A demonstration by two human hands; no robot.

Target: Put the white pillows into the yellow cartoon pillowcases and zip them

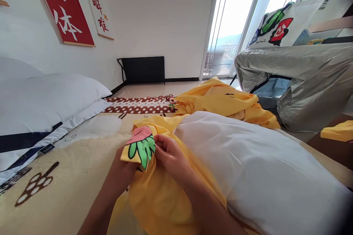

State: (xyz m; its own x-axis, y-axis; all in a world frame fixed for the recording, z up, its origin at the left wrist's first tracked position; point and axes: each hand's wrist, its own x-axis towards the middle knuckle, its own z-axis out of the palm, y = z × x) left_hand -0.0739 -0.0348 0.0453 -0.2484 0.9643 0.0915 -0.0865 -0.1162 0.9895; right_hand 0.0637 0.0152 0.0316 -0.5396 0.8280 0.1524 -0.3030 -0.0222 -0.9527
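Observation:
A yellow cloth cover point(162, 191) lies bunched in front of me, with a pink and green printed corner point(142, 143) folded up. My left hand point(124, 167) holds that corner from beneath; the cloth hides most of its fingers. At the corner's right edge, my right hand point(172, 156) pinches the cover between thumb and fingers. A puffy white pillow point(248, 165) rests against the cover on the right. Whether part of it is inside the cover I cannot tell.
Another yellow cloth point(220, 97) is heaped beyond the pillow on the cream patterned bedding point(74, 176). White pillows point(55, 97) lie at left. A dark folded panel point(143, 69) leans on the wall. Grey plastic sheeting point(311, 69) covers furniture at right, below a printed bag point(281, 25).

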